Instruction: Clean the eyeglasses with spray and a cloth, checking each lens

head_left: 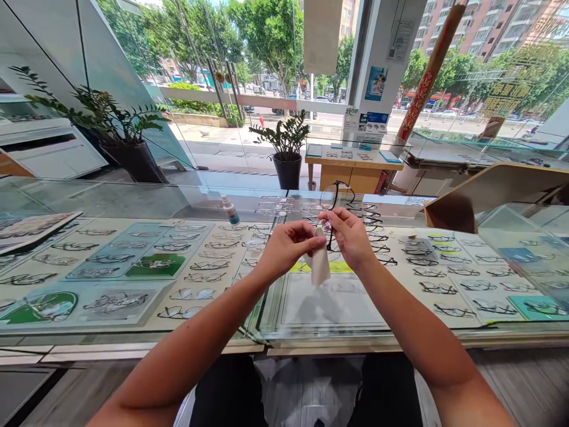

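Above the glass counter, my right hand pinches a pair of dark-framed eyeglasses, held turned so that one round lens stands up above the fingers. A dark temple arm hangs down beside the palm. My left hand is closed on a pale cloth, which droops below the fingertips. Both hands are nearly touching, with the cloth and the lower part of the glasses between them. Fingers hide much of the frame there, so I cannot tell whether the cloth touches a lens.
The glass display counter holds rows of eyeglasses on both sides. A small spray bottle stands on it, left of the hands. A wooden-edged panel rises at right. Beyond are a potted plant and a display table.
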`<state>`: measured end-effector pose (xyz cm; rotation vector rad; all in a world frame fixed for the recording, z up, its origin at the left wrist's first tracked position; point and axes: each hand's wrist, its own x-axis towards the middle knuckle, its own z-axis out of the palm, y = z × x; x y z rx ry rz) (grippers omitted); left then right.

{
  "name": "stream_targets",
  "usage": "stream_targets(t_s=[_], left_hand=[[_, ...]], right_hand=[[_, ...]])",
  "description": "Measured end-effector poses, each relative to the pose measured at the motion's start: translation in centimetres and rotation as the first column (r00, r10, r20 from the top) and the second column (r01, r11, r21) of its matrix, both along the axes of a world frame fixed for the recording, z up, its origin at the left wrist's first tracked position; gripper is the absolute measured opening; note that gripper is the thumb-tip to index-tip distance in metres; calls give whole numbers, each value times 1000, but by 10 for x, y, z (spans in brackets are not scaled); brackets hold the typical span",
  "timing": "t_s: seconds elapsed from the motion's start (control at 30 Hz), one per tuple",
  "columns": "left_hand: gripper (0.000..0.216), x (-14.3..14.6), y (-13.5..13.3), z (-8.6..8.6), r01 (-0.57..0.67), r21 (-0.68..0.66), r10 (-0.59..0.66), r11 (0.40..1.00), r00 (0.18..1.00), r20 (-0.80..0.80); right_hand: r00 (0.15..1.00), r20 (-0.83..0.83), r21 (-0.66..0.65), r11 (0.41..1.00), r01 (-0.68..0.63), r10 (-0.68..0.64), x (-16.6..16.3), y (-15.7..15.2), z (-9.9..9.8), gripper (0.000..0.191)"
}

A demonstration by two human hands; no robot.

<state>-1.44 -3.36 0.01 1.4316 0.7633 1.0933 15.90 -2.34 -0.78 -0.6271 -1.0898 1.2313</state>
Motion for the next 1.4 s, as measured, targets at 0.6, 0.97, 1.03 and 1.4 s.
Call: stream_targets(t_s=[0.6, 0.97, 1.03, 1.4], left_hand=[[37, -24, 15, 19, -110, 34, 104, 993, 983, 151], [40, -4, -8, 1, 457, -524, -593, 719, 797, -118], [35, -5, -5, -5, 405, -506, -612, 762, 708, -354], [21, 1, 13, -23, 264, 501, 384, 824, 388, -838]], right_hand=[[970, 49, -78, 969, -235, 239, 12, -7, 11, 29], [998, -61, -20, 1000, -11, 10, 53, 15, 21, 27], [998, -63, -24, 1000, -8, 7, 51, 14, 21, 27], [998, -41, -19, 999, -46, 46, 46, 11, 20, 26]])
